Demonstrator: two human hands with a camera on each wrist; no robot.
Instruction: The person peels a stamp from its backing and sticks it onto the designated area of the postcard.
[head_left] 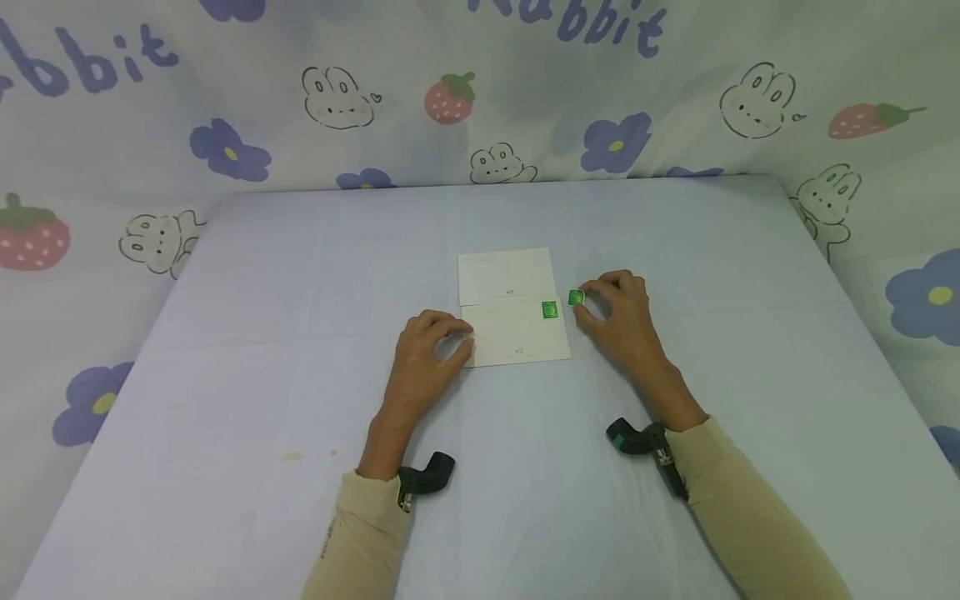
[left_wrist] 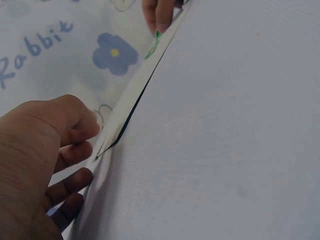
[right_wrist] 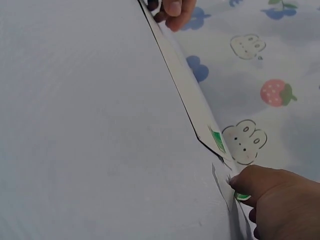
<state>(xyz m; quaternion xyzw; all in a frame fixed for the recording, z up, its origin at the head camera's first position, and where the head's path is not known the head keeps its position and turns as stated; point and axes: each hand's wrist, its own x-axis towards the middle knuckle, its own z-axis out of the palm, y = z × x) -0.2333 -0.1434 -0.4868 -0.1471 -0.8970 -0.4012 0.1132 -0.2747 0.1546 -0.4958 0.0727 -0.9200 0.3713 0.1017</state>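
Two white envelopes lie on the table, one overlapping the other. The front envelope [head_left: 517, 337] has a green stamp [head_left: 550, 310] at its upper right corner. Behind it, the back envelope [head_left: 504, 279] shows no stamp on its visible part. My right hand [head_left: 622, 321] pinches a second green stamp [head_left: 576, 297] between thumb and forefinger, just right of the envelopes. At the front envelope's left edge is my left hand [head_left: 427, 358], thumb and fingers loosely bent and apart. In the left wrist view, the left hand [left_wrist: 45, 150] is beside the envelope's corner.
A white cloth covers the table [head_left: 300, 275]. A patterned curtain [head_left: 405, 150] with rabbits, flowers and strawberries hangs behind and at the sides. Small yellowish stains [head_left: 293, 456] mark the cloth at the front left.
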